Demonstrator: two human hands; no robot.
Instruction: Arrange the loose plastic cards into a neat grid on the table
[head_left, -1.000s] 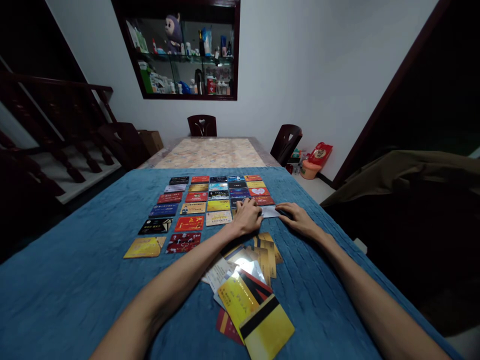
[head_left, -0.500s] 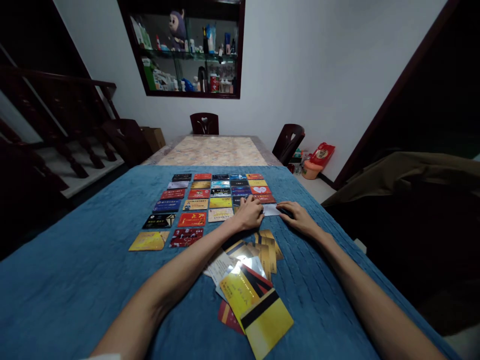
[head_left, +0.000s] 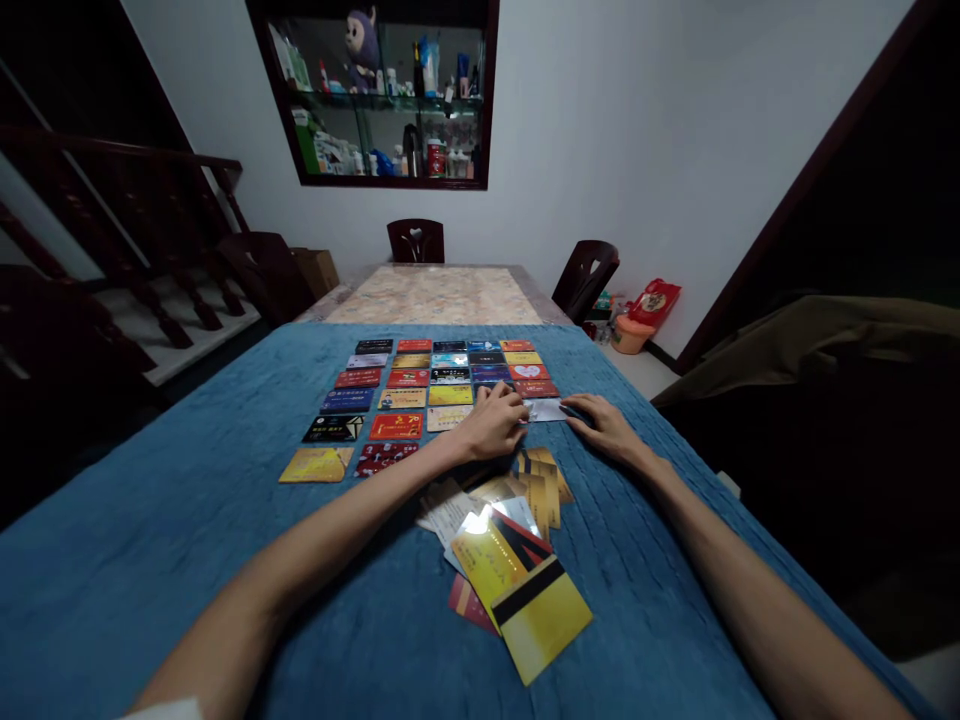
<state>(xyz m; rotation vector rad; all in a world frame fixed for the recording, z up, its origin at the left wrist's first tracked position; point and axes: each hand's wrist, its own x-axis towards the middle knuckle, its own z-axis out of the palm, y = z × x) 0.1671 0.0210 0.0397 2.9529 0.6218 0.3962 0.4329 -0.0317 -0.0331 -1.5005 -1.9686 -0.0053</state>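
A whitish card (head_left: 547,410) lies on the blue cloth at the near end of the right-hand column of cards. My right hand (head_left: 604,427) has thumb and fingertips at its right edge. Curled beside its left edge is my left hand (head_left: 491,422), whose fingertips partly hide that end and neighbouring cards. Several cards lie face up in columns, among them a red card with a heart (head_left: 529,371), a yellow card (head_left: 450,395) and a dark red card (head_left: 385,459). Nearer me is a loose, overlapping heap with a yellow striped card (head_left: 544,620) on top and gold cards (head_left: 541,490) behind.
The blue cloth (head_left: 187,560) covers the near part of the table; the patterned tabletop (head_left: 450,293) shows beyond it. Chairs (head_left: 585,280) stand around the far part. A brown garment (head_left: 825,335) hangs at the right. Shelves with bottles and a plush toy (head_left: 363,45) are set into the wall.
The view has shifted slightly, so the table appears a little higher and to the right. Both hands stay at the whitish card, the right hand's fingers now straighter along its edge.
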